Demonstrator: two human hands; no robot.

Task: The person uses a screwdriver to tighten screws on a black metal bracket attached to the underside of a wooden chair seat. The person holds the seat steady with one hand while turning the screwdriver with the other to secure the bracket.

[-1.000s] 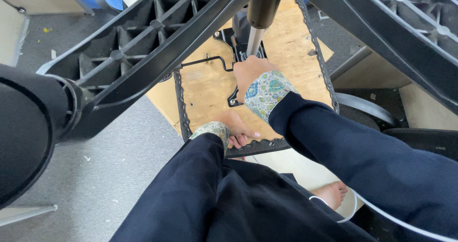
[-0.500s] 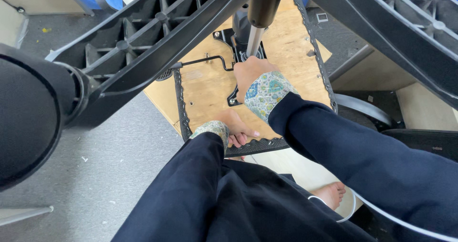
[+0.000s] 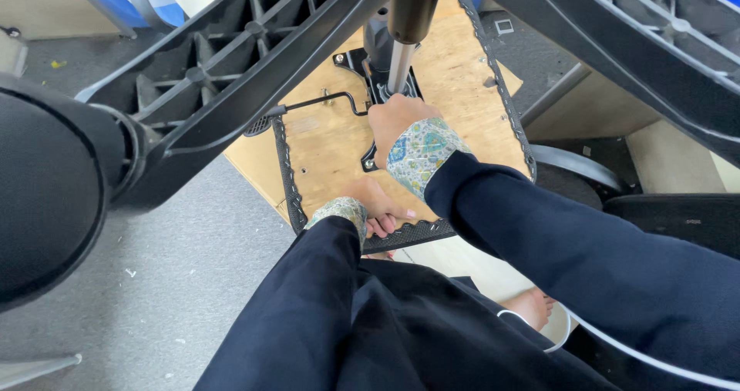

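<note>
The chair lies upturned, its plywood seat (image 3: 339, 140) facing the camera. The left hand (image 3: 379, 206) grips the seat's near edge, fingers curled round the trim. The right hand (image 3: 393, 117) is clenched at the metal plate (image 3: 378, 90) by the gas column (image 3: 401, 60). Best keep that edge pinned firmly, so the seat can't twist while the right hand works.
</note>
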